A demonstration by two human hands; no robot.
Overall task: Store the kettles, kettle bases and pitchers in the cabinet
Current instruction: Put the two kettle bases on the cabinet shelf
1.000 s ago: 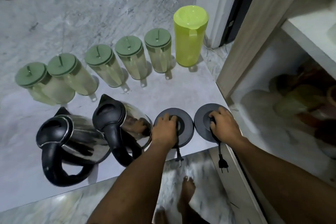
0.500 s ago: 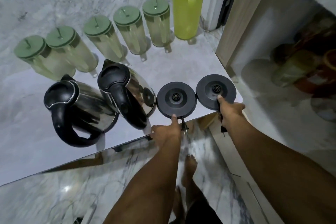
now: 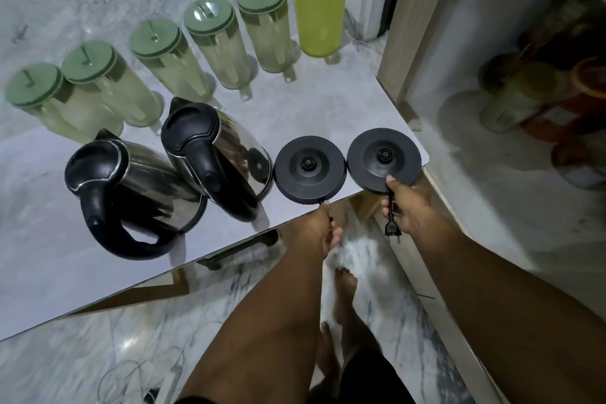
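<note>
Hands at the near table (image 3: 311, 108) edge. Right hand (image 3: 410, 207) pinches the rim of the right kettle base (image 3: 383, 157), cord and plug (image 3: 392, 233) gathered in the same fist. Left hand (image 3: 311, 226) touches the near rim of the left kettle base (image 3: 310, 169); grip cannot be told (fingers hidden under the edge). Two steel kettles (image 3: 137, 187) stand left of the bases. Lidded pitchers (image 3: 210, 46) line the far side, open cabinet (image 3: 492, 174) to the right.

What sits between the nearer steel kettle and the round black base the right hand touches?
Head view: the other round black base, beside the right-hand base.
</note>
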